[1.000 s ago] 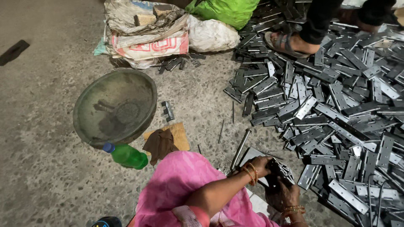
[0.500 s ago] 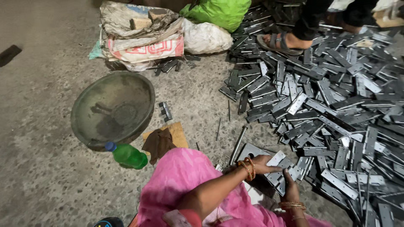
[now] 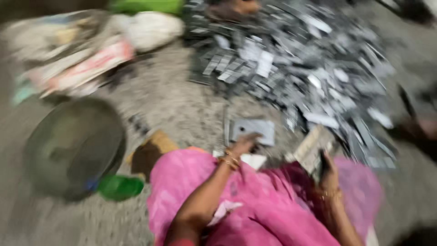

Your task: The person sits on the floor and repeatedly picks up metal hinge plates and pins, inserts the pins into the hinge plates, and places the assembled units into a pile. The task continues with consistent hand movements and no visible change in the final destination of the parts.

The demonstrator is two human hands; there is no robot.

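Observation:
The picture is smeared by motion. My left hand (image 3: pixel 243 145), with bangles at the wrist, reaches forward and rests on the near edge of a flat grey metal plate (image 3: pixel 253 130) lying on the ground. My right hand (image 3: pixel 327 169) is raised and grips a bundle of flat grey metal pieces (image 3: pixel 312 148). A large heap of similar metal strips (image 3: pixel 296 68) spreads across the ground ahead and to the right. Pink cloth (image 3: pixel 255 205) covers my lap below both arms.
A round dark metal pan (image 3: pixel 73 146) lies at the left with a green plastic bottle (image 3: pixel 119 187) at its near edge. Sacks and bags (image 3: pixel 82 59) are piled at the far left. Another person's foot (image 3: pixel 236 7) shows at the top.
The view swung left and blurred. My hands have parted: the right lifted away holding a bundle of metal pieces, while the left now rests on a flat plate in front.

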